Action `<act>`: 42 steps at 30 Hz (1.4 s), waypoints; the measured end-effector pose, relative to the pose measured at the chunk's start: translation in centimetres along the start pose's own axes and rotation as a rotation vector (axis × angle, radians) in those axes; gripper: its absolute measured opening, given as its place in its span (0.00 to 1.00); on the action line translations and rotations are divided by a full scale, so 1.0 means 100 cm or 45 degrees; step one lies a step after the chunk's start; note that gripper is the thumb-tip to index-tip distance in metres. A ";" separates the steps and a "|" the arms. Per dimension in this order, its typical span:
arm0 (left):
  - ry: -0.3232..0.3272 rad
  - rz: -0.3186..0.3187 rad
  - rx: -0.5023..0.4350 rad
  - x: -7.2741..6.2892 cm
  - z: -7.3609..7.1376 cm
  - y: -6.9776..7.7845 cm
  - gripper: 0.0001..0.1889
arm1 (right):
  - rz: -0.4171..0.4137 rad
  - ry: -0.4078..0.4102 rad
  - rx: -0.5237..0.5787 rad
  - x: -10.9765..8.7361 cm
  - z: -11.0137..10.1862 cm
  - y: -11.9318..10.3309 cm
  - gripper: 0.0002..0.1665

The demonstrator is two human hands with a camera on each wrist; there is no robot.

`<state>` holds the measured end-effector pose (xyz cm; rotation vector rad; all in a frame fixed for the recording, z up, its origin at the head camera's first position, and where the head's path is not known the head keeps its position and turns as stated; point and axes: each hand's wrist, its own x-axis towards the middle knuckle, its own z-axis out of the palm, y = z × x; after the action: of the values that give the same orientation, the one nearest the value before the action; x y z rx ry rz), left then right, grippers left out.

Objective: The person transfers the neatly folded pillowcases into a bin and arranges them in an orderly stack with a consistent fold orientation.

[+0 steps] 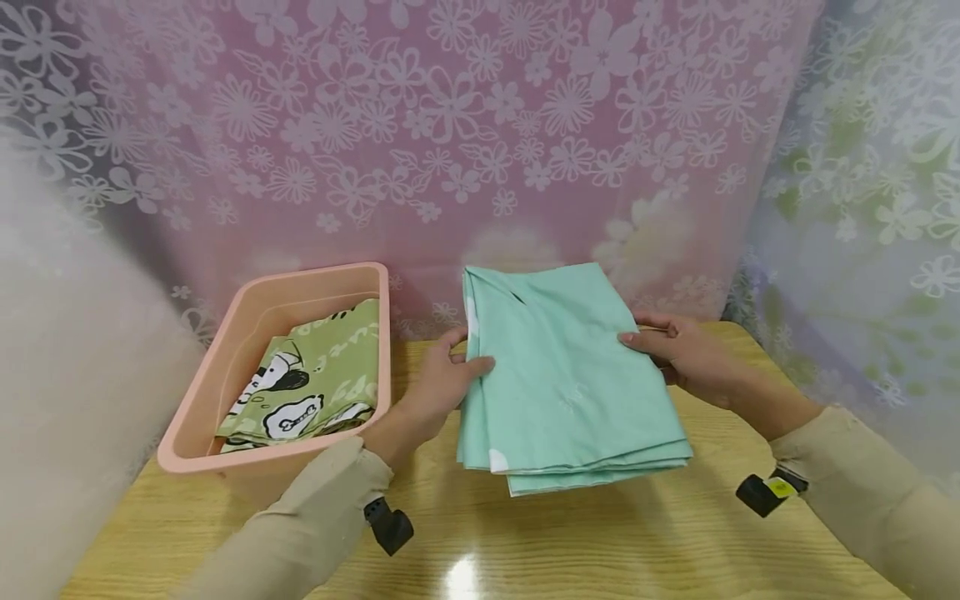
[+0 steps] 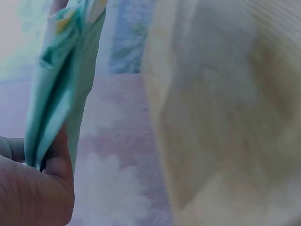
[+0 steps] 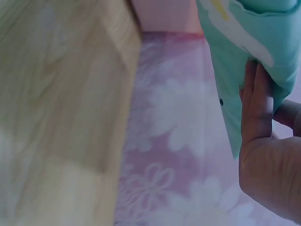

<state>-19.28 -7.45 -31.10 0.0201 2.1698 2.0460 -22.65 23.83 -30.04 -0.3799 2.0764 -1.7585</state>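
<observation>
A folded mint-green cloth [image 1: 562, 375] with white patches is held up over the wooden table, between both hands. The left hand [image 1: 442, 375] pinches its left edge, thumb on the near face and fingers behind. At the right edge, the right hand [image 1: 686, 358] grips it the same way, thumb in front. From the left wrist view, the cloth's folded layers [image 2: 56, 89] show edge-on in the grip. In the right wrist view, fingers [image 3: 258, 103] lie flat along the cloth's back, which has a white and yellow print.
A pink plastic basket [image 1: 386, 333] stands on the table's left side, holding a folded green cloth [image 1: 330, 358] with cartoon dog prints. The wooden table [image 1: 570, 550] ends at a floral curtain [image 1: 450, 108] behind. More curtain hangs at the right and left.
</observation>
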 end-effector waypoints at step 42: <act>0.007 -0.100 0.615 -0.017 -0.229 0.069 0.37 | -0.093 -0.067 0.369 0.142 0.186 -0.076 0.26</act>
<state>-21.14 -29.93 -22.90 -0.0137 2.5647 1.4391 -27.05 -0.17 -26.76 -0.4150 1.7572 -2.0327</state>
